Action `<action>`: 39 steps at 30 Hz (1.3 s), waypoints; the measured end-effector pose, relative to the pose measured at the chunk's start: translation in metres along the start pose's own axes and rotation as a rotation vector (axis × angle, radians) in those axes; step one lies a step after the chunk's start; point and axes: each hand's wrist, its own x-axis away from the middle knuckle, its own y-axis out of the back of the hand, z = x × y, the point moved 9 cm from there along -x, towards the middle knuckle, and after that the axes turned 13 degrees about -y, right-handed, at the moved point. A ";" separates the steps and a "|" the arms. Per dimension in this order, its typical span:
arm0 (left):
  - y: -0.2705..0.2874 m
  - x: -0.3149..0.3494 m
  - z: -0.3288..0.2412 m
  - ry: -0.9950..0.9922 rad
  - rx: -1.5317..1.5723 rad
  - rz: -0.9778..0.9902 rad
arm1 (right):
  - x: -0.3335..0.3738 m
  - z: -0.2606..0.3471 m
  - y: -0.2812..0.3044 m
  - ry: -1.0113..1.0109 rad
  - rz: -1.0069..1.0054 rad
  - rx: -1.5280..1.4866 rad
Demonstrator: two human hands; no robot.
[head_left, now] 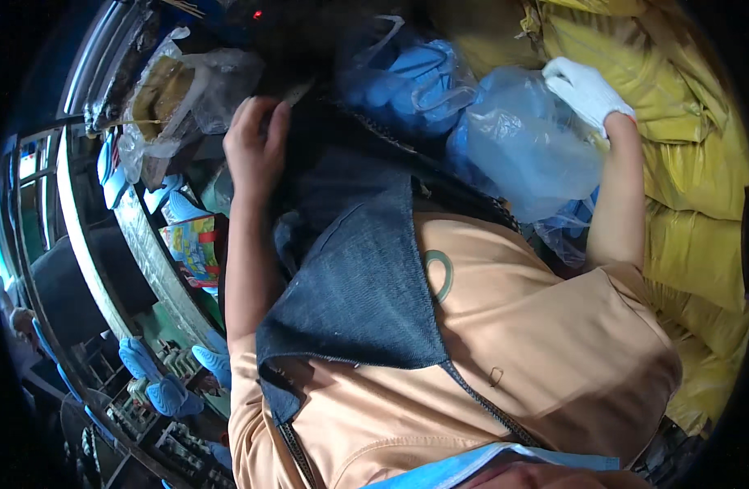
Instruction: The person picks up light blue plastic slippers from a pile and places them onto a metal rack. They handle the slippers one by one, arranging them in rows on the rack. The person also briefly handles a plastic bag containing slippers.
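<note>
Hands well apart here: the bare left hand point(254, 147) is up with its fingers curled, and whether it grips anything I can't tell; the right hand point(588, 94), in a white glove, has bent fingers at the upper edge of a translucent bag point(525, 134), and from this angle I can't tell if they pinch it.

Now from the left: blue slipper-shaped pieces point(172, 397) sit down by the metal rails point(158, 253), and a colourful packet point(193, 251) stands just right of those rails. Above it, crumpled clear plastic point(227, 81) lies around a brownish-yellow piece point(164, 91), just beside that left hand. In the middle, a dark apron point(354, 285) spreads over a peach shirt point(505, 326). Beyond the apron, a plastic bag of blue things point(423, 73); right next to it, the translucent bag, below the glove. Far right, yellow sacks point(688, 163) are piled high.
</note>
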 end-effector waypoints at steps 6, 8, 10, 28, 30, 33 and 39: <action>-0.046 -0.001 0.017 0.165 -0.007 0.152 | -0.002 -0.025 -0.031 -0.154 0.144 -0.009; -0.045 0.004 0.019 0.150 -0.060 0.165 | -0.007 -0.016 -0.039 -0.167 0.214 -0.067; -0.045 0.017 0.028 0.177 -0.099 0.195 | -0.024 0.002 -0.046 0.056 0.118 0.060; -0.037 0.045 0.042 0.243 -0.285 0.267 | -0.038 0.035 0.007 0.205 -0.090 -0.043; -0.044 0.035 0.036 0.285 -0.300 0.338 | -0.034 -0.029 -0.003 -0.019 -0.070 0.016; -0.072 0.014 0.024 0.189 -0.246 0.431 | -0.028 -0.115 -0.071 -0.382 0.258 0.329; -0.169 -0.031 -0.155 -0.622 0.171 0.643 | 0.054 -0.023 -0.173 0.106 0.502 -0.094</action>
